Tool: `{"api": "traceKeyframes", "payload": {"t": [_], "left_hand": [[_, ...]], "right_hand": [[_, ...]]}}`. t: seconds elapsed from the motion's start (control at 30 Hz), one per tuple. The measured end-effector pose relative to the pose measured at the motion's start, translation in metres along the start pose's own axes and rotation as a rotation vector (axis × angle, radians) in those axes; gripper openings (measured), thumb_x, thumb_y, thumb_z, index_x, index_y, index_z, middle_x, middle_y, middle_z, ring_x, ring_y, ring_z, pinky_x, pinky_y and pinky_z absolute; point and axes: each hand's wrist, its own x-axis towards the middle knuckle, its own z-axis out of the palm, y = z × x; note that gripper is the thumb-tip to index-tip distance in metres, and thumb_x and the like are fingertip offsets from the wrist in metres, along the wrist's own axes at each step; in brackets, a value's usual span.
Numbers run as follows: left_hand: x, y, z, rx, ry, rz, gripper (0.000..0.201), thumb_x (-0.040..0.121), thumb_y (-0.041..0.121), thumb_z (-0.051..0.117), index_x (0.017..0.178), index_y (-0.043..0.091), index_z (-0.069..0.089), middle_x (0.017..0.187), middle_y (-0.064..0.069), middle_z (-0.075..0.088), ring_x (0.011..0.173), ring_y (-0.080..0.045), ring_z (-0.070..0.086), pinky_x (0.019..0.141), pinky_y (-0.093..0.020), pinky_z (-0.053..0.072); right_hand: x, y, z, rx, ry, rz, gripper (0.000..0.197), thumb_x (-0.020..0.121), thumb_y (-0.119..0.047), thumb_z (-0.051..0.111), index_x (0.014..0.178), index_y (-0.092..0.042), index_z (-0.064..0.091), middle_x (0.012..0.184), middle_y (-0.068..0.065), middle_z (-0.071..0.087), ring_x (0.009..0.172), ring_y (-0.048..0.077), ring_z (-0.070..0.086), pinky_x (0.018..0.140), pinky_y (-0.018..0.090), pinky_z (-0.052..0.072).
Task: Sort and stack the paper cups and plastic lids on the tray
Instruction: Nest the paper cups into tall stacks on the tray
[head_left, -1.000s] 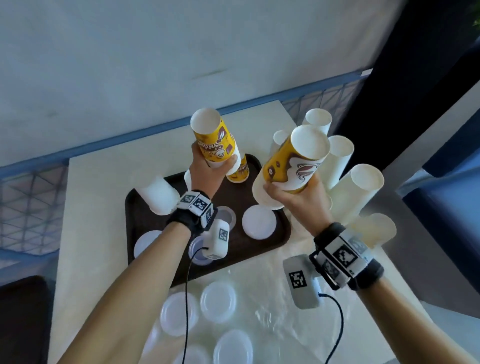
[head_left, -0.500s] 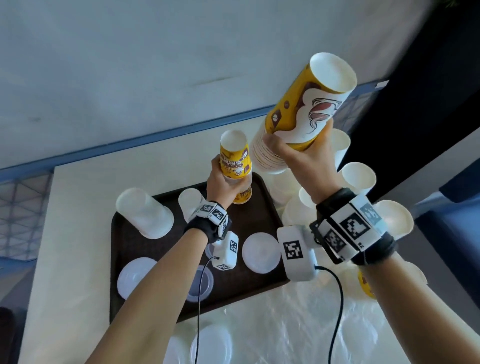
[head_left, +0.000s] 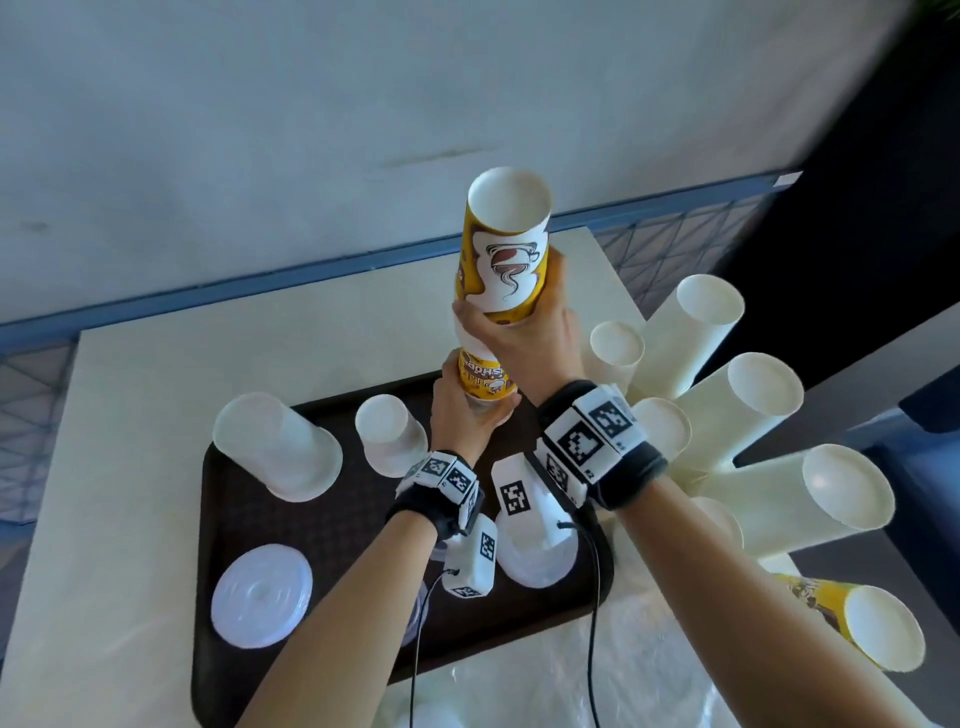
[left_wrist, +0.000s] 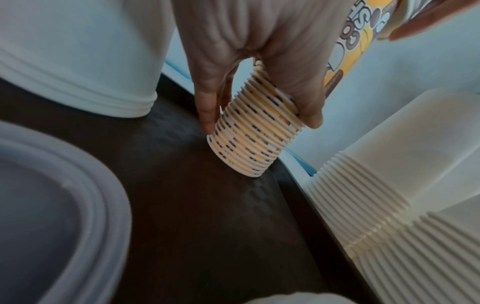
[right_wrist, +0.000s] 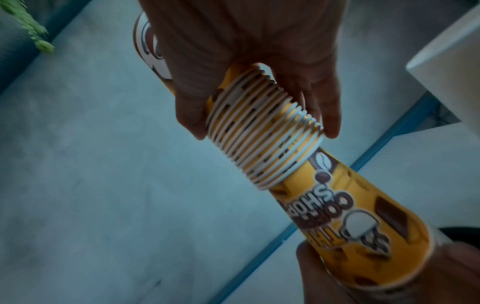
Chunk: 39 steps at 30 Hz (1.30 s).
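A dark brown tray (head_left: 311, 545) lies on the table. My left hand (head_left: 467, 415) grips the lower yellow printed cup stack (head_left: 480, 382), which stands rim-down on the tray (left_wrist: 207, 205). In the left wrist view my left hand (left_wrist: 259, 123) curls round that stack's ribbed rims (left_wrist: 257, 142). My right hand (head_left: 519, 332) grips a second yellow cup stack (head_left: 504, 260) directly above. In the right wrist view my right hand (right_wrist: 262, 129) holds the upper stack's rims (right_wrist: 259, 131), which sit over the narrow end of the lower stack (right_wrist: 363, 216).
Two upturned white cup stacks (head_left: 275, 447) (head_left: 389, 436) stand on the tray's far left. Plastic lids (head_left: 262, 592) (head_left: 540, 558) lie on the tray. Several tall white cup stacks (head_left: 753, 400) crowd the table's right side, and a yellow stack (head_left: 857, 623) lies there.
My right hand swung its yellow stack from high on the right down over the left hand's stack. The left hand's stack went from tilted to upright on the tray.
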Motion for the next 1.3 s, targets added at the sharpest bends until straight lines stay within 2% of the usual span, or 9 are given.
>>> {"api": "traceKeyframes", "payload": {"t": [0.27, 0.37, 0.57, 0.7, 0.8, 0.93, 1.1, 1.2, 1.3], "left_hand": [[-0.005, -0.005, 0.001, -0.054, 0.010, -0.017, 0.082, 0.060, 0.041, 0.072, 0.131, 0.017, 0.039, 0.120, -0.011, 0.058, 0.110, -0.024, 0.057, 0.094, -0.038, 0.049], [-0.011, -0.005, 0.000, -0.026, -0.001, 0.016, 0.073, 0.073, 0.013, 0.072, 0.136, 0.009, 0.036, 0.128, -0.015, 0.054, 0.117, -0.030, 0.053, 0.098, -0.039, 0.044], [-0.035, -0.021, -0.013, 0.073, -0.033, -0.042, 0.065, 0.076, 0.013, 0.071, 0.132, 0.006, 0.039, 0.122, -0.014, 0.059, 0.113, -0.027, 0.057, 0.099, -0.044, 0.046], [-0.072, -0.012, -0.017, 0.102, -0.053, 0.025, 0.030, 0.082, 0.003, 0.060, 0.111, 0.001, 0.055, 0.106, -0.014, 0.064, 0.096, -0.023, 0.062, 0.082, -0.023, 0.051], [-0.109, 0.005, -0.008, 0.020, -0.184, 0.135, 0.032, 0.079, -0.003, 0.056, 0.109, 0.007, 0.059, 0.105, -0.008, 0.065, 0.093, -0.016, 0.062, 0.082, -0.020, 0.052], [-0.144, 0.008, 0.024, 0.031, -0.416, 0.266, 0.035, 0.074, 0.016, 0.066, 0.108, 0.019, 0.058, 0.096, 0.014, 0.061, 0.088, -0.001, 0.060, 0.082, -0.015, 0.049], [-0.169, 0.005, 0.069, 0.066, -0.581, 0.185, 0.089, 0.053, 0.047, 0.077, 0.130, 0.024, 0.039, 0.124, 0.005, 0.051, 0.108, -0.005, 0.052, 0.091, -0.018, 0.044], [-0.170, 0.006, 0.087, 0.072, -0.502, 0.146, 0.097, 0.047, 0.054, 0.079, 0.130, 0.024, 0.036, 0.130, 0.002, 0.050, 0.119, -0.015, 0.050, 0.098, -0.034, 0.045], [-0.168, 0.008, 0.102, 0.128, -0.434, 0.113, 0.102, 0.047, 0.049, 0.085, 0.132, 0.019, 0.037, 0.132, 0.000, 0.051, 0.124, -0.019, 0.048, 0.101, -0.043, 0.044]], "right_hand": [[-0.002, 0.031, 0.017, -0.030, -0.020, 0.078, 0.074, 0.070, -0.031, 0.077, 0.130, -0.021, 0.034, 0.115, 0.003, 0.060, 0.103, 0.022, 0.058, 0.086, 0.034, 0.050], [-0.005, 0.039, 0.021, -0.046, -0.049, 0.110, 0.079, 0.069, -0.029, 0.078, 0.132, -0.020, 0.032, 0.120, 0.007, 0.057, 0.106, 0.023, 0.057, 0.087, 0.034, 0.049], [-0.036, 0.031, 0.011, -0.052, -0.042, 0.122, 0.104, 0.065, -0.029, 0.082, 0.144, -0.017, 0.016, 0.143, 0.008, 0.036, 0.133, 0.022, 0.034, 0.108, 0.037, 0.034], [-0.098, 0.025, -0.030, 0.052, -0.050, 0.062, 0.067, 0.077, -0.020, 0.073, 0.133, -0.022, 0.037, 0.114, 0.000, 0.061, 0.107, 0.005, 0.055, 0.086, 0.011, 0.042], [-0.152, 0.051, -0.071, 0.117, -0.081, 0.153, 0.023, 0.081, -0.009, 0.068, 0.100, -0.020, 0.059, 0.079, -0.002, 0.066, 0.073, 0.006, 0.063, 0.070, 0.016, 0.051], [-0.215, 0.113, -0.130, 0.047, -0.049, 0.515, 0.011, 0.081, -0.011, 0.068, 0.077, -0.014, 0.059, 0.069, 0.008, 0.064, 0.062, 0.020, 0.060, 0.058, 0.025, 0.048], [-0.261, 0.167, -0.193, -0.189, 0.292, 0.800, 0.051, 0.065, -0.027, 0.083, 0.093, -0.008, 0.045, 0.073, 0.004, 0.050, 0.075, 0.026, 0.054, 0.068, 0.032, 0.041], [-0.254, 0.176, -0.208, -0.234, 0.457, 0.688, 0.072, 0.056, -0.026, 0.088, 0.108, -0.011, 0.040, 0.098, 0.008, 0.045, 0.087, 0.025, 0.051, 0.074, 0.034, 0.044], [-0.237, 0.183, -0.207, -0.198, 0.416, 0.526, 0.095, 0.053, -0.016, 0.090, 0.130, -0.009, 0.035, 0.119, -0.003, 0.033, 0.100, 0.015, 0.044, 0.081, 0.027, 0.042]]}}
